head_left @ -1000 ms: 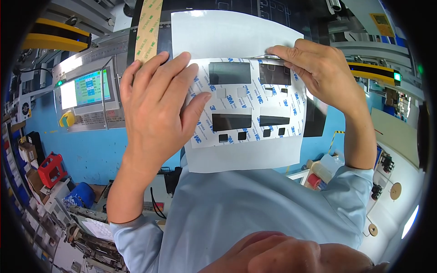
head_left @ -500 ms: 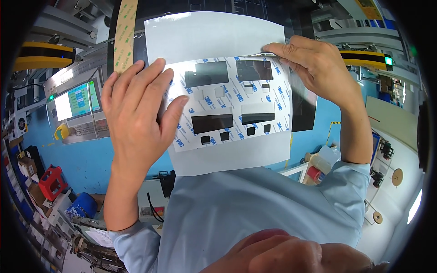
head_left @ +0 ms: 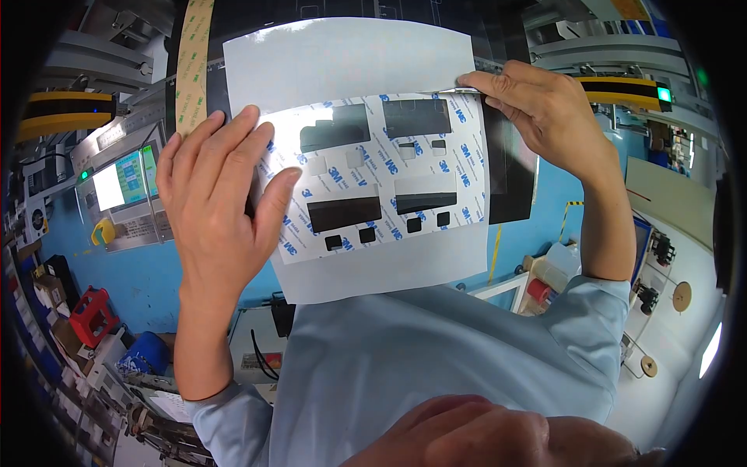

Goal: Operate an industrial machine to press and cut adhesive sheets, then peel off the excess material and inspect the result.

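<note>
A white adhesive sheet (head_left: 372,173) with blue print and rectangular cut-outs lies over a larger plain white sheet (head_left: 350,62). Dark areas show through several of its windows. My left hand (head_left: 214,202) lies flat along the adhesive sheet's left edge, fingers stretched out and thumb apart. At the upper right corner my right hand (head_left: 548,109) is closed in a pinch on a slim silvery tool (head_left: 459,90). The tool lies along the sheet's top edge; its exact kind is hard to make out, as the fingers cover part of it.
Beneath the sheets is a black panel (head_left: 511,179). A tan tape strip (head_left: 193,70) runs up the far left. Left of my hand stands a control box with a lit screen (head_left: 128,179). Yellow-and-black bars (head_left: 66,113) flank the work area. A red plastic stool (head_left: 93,315) sits lower left.
Both sheets have shifted left together with my left hand. My right hand stays nearly in place, still pinching at the top right corner.
</note>
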A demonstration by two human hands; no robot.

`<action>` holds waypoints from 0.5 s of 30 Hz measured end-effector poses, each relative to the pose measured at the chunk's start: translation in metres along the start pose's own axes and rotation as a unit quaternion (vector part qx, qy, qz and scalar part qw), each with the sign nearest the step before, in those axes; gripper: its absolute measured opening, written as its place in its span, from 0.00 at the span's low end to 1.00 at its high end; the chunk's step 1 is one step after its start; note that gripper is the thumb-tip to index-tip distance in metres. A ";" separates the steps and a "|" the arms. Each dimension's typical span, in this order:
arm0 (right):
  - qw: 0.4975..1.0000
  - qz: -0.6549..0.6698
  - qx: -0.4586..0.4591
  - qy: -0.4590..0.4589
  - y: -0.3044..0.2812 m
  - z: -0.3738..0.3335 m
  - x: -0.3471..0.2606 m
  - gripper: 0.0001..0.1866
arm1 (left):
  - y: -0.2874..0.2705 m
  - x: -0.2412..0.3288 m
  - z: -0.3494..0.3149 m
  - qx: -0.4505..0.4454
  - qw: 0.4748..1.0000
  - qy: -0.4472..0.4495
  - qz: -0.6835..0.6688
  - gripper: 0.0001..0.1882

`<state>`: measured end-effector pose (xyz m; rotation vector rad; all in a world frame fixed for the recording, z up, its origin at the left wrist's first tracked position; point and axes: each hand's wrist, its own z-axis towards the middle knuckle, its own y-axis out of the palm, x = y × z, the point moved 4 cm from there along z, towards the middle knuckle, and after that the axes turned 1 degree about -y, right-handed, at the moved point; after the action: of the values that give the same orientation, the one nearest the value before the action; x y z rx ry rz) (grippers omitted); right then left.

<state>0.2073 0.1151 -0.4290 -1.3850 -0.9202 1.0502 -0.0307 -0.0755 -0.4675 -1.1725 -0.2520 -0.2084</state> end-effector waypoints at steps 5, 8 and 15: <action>1.000 0.005 0.006 -0.002 0.003 -0.001 0.002 0.19 | 0.000 0.001 0.001 -0.009 1.000 -0.004 0.006 0.19; 1.000 0.006 0.006 -0.004 0.003 -0.003 0.003 0.20 | 0.000 0.001 0.001 -0.010 1.000 -0.005 0.008 0.19; 1.000 0.005 0.007 -0.014 0.003 -0.005 0.006 0.20 | 0.000 0.001 0.001 -0.017 1.000 -0.009 0.013 0.19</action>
<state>0.2133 0.1191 -0.4331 -1.3676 -0.9244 1.0840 -0.0297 -0.0751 -0.4666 -1.2113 -0.2492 -0.1798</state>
